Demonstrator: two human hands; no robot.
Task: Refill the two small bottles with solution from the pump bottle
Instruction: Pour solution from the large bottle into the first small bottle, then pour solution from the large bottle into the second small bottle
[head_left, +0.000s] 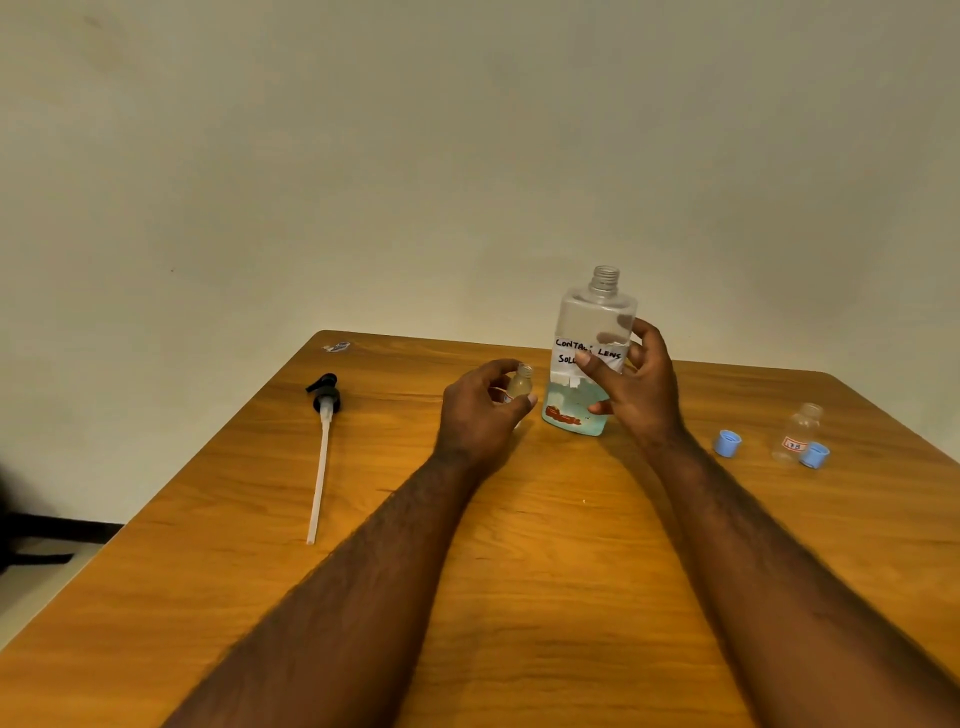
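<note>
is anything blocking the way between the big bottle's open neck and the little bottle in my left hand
Nothing visible does. The large clear bottle and the small clear uncapped bottle stand side by side, both mouths open.

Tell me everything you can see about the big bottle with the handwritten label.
The big bottle is clear plastic, flat-shouldered, with an open threaded neck; its pump lies apart on the table. A white handwritten label crosses its middle. Pale bluish liquid fills roughly the bottom third. It is upright near the table's far edge, the right hand gripping it at the label.
</note>
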